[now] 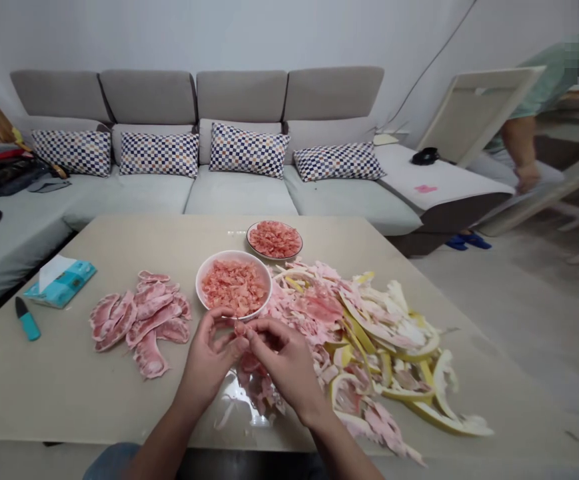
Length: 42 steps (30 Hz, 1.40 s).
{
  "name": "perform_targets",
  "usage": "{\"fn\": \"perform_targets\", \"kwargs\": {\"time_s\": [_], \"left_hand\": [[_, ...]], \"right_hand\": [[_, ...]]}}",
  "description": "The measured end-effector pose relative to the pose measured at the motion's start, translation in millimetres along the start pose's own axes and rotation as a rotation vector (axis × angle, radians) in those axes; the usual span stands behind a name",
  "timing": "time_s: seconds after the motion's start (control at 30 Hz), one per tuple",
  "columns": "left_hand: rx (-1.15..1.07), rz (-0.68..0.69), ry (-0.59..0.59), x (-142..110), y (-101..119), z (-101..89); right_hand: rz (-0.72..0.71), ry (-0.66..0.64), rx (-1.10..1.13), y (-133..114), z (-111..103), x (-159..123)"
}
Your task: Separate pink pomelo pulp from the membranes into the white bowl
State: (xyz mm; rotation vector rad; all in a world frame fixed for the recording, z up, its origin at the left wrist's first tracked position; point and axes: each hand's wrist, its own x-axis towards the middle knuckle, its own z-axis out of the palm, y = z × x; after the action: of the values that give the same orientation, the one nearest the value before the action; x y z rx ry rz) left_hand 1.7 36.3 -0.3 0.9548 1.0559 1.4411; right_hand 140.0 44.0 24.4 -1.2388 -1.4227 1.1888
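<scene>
My left hand [214, 353] and my right hand [279, 357] meet at the near rim of a white bowl [199, 298]. Between their pinched fingertips is a small piece of pink pomelo flesh [240, 329], partly hidden by the fingers. Loose pink pomelo pulp [234, 283] fills the bowl. Below my hands lie bits of pinkish membrane [259, 387] on the table. To the left rest several unpeeled pomelo segments [154, 310] in a pile. On the right spreads a heap of yellow and white pomelo peel [384, 333] with pink membrane scraps.
Behind the bowl stands a dark-rimmed plate [255, 251] of pulp. A teal tissue pack [66, 283] and a small knife with a teal handle [28, 323] lie at the table's left. A grey sofa [239, 193] runs behind the table [134, 413]. Another person [524, 140] is at far right.
</scene>
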Motion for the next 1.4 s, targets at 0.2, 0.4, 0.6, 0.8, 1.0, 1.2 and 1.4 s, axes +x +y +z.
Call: {"fn": "perform_targets", "kwargs": {"time_s": [0.2,0.4,0.6,0.8,1.0,1.2,1.4], "left_hand": [[0.239,0.067,-0.034,4,4,-4.7],[0.254,0.004,0.017,6,5,-5.8],[0.118,-0.109,0.049,6,5,-7.1],[0.05,-0.144,0.089,17,5,-8.2],[0.191,-0.04,0.032,54,2,-6.1],[0.271,0.009,0.082,33,-2,-14.2],[-0.035,-0.286,-0.178,8,4,-7.4]], "right_hand": [[-0.067,-0.013,-0.045,3,1,2],[0.014,-0.061,0.068,5,1,4],[0.072,-0.057,0.152,6,1,5],[0.061,-0.046,0.171,7,-1,9],[0.031,0.013,0.146,11,-5,13],[-0.004,0.019,0.125,11,-10,15],[-0.08,-0.038,0.02,13,-4,10]]}}
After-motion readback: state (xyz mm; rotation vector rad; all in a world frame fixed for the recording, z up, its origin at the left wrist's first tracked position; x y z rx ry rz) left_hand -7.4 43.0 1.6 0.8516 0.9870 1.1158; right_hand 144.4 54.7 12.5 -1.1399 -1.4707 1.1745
